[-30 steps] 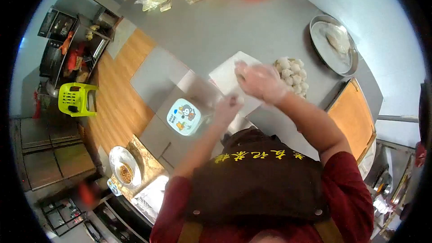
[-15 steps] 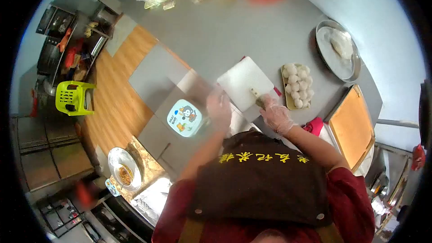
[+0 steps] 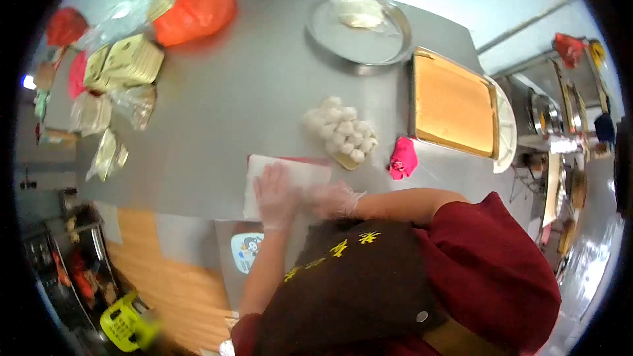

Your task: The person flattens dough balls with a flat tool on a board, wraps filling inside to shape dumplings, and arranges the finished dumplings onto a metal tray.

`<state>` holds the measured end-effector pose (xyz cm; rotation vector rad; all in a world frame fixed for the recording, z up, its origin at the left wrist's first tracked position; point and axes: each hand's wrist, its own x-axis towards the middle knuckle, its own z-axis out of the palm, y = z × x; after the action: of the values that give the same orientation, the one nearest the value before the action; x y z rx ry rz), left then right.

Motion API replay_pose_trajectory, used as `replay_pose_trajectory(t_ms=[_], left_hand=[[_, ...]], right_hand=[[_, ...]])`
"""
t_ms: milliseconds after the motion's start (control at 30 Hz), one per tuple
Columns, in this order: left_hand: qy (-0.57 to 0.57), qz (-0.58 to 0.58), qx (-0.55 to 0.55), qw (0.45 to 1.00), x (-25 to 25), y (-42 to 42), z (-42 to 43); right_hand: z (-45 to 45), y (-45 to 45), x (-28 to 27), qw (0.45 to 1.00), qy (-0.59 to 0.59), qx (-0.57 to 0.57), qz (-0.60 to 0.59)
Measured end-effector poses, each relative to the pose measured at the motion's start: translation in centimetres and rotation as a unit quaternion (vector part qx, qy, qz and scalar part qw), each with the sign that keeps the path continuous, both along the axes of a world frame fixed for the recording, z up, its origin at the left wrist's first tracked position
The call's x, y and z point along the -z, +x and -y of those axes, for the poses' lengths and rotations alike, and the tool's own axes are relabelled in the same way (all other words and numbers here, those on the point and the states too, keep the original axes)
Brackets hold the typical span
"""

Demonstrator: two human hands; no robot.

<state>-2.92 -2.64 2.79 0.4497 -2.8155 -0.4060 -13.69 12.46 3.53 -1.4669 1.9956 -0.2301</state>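
Observation:
My left hand (image 3: pixel 275 194) lies flat with its fingers stretched out on a white square board or sheet (image 3: pixel 257 170), which rests on something red that shows along its far edge. Beside it, close to the white square's right edge, is my right hand (image 3: pixel 331 199) in a thin clear glove. Motion smears its fingers, so whether it holds anything is unclear. Just beyond the right hand, a heap of round white balls (image 3: pixel 343 130) sits on a small yellowish tray (image 3: pixel 347 163).
A round metal pan (image 3: pixel 403 34) holds a white bagged lump at the back. To the right are a rectangular tray (image 3: pixel 455 102) with a tan surface and a pink cloth (image 3: pixel 403 158). Stacked pale containers (image 3: pixel 133 59) and a red bag (image 3: pixel 196 10) stand back left.
The view has swung right. My left hand has come onto the white square, where it was off its left side before. The small dark-ended object in my right hand is no longer visible.

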Motion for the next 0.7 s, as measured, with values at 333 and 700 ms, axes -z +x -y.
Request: replay_pose_trajectory(t_ms=[333, 700], left_hand=[[0.003, -0.008, -0.029, 1.0, 0.0, 0.0, 0.4], [-0.006, -0.035, -0.078, 0.996, 0.7, 0.5, -0.1]], right_hand=[[0.4, 0.8, 1.2, 0.998, -0.036, 0.047, 0.006], [0.4, 0.1, -1.0, 0.998, 0.001, 0.053, 0.044]])
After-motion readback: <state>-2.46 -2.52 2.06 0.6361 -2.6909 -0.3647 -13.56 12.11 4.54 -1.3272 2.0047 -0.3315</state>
